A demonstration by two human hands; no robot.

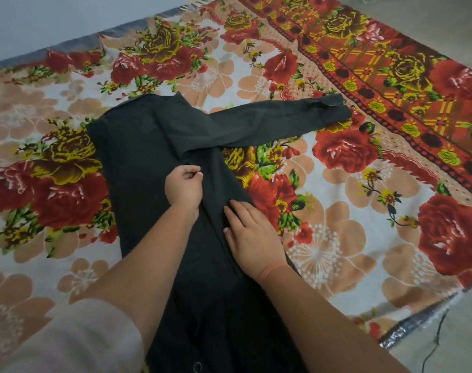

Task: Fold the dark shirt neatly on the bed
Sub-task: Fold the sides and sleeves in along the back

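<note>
The dark shirt [148, 146] lies spread lengthwise on the bed, its body running from the near edge toward the middle. One long sleeve [278, 119] stretches out to the right, its cuff resting on the red border of the sheet. My left hand [183, 187] sits at the shirt's centre with fingers curled, pinching a fold of the fabric. Just to its right, my right hand [252, 235] lies flat with fingers spread, pressing on the shirt's right edge. The shirt's lower part is hidden under my forearms.
A floral bedsheet [337, 205] in red, peach and yellow covers the bed. The bed's near right corner [418, 321] shows a shiny edge, with floor and a thin dark cable [434, 343] beyond. A pale wall borders the far left side.
</note>
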